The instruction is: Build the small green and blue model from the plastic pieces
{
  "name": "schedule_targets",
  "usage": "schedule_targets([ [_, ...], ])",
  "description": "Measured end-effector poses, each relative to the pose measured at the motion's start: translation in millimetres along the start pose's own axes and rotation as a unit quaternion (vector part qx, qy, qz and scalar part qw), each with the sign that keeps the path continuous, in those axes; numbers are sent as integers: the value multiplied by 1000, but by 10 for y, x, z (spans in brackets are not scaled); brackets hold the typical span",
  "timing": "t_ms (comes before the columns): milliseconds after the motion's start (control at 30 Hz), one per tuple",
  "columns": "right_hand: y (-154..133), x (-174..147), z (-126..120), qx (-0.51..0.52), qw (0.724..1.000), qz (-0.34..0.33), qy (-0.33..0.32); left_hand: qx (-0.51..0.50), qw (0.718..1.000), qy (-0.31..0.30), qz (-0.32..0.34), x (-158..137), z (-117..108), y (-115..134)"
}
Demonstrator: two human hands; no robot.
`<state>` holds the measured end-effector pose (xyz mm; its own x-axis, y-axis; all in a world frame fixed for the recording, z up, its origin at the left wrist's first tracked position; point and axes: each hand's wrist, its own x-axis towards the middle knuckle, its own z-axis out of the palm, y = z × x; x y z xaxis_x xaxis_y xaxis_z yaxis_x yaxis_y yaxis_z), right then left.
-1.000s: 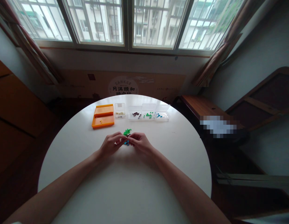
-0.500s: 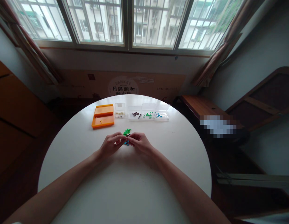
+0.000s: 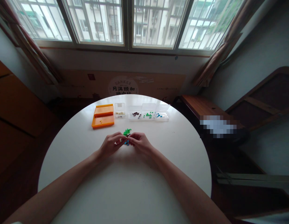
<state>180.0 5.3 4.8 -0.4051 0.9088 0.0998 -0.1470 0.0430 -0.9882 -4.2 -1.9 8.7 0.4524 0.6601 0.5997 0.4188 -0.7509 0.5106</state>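
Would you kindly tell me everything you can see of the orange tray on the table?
The orange tray looks like plastic, roughly rectangular, with a raised rim and a ridge dividing far and near sections. A few small yellowish pieces lie in the near one. It rests on the white table, left of a clear box. The left hand does not touch it.

No clear change since earlier; any shift is too slight.

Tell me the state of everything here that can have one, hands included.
Left hand: pinched at colored pieces
Right hand: pinched there too
Colored pieces: held, partly hidden
Orange tray: uncovered, yellow bits inside
Clear boxes: lids raised, small pieces inside
Curtains: gathered aside
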Motion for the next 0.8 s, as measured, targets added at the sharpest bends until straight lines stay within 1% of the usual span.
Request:
schedule_targets([
  [267, -12, 0, 3, 1, 1000, 6, 1, 5, 1000, 10, 5, -1, 6, 5],
  [500, 19, 3, -11, -8, 1000, -3, -10, 10, 1000, 10, 6, -1, -4, 4],
  [800, 22, 4, -14, -13, 1000, -5, -5, 8, 1000, 19, 5, 3, 6, 0],
])
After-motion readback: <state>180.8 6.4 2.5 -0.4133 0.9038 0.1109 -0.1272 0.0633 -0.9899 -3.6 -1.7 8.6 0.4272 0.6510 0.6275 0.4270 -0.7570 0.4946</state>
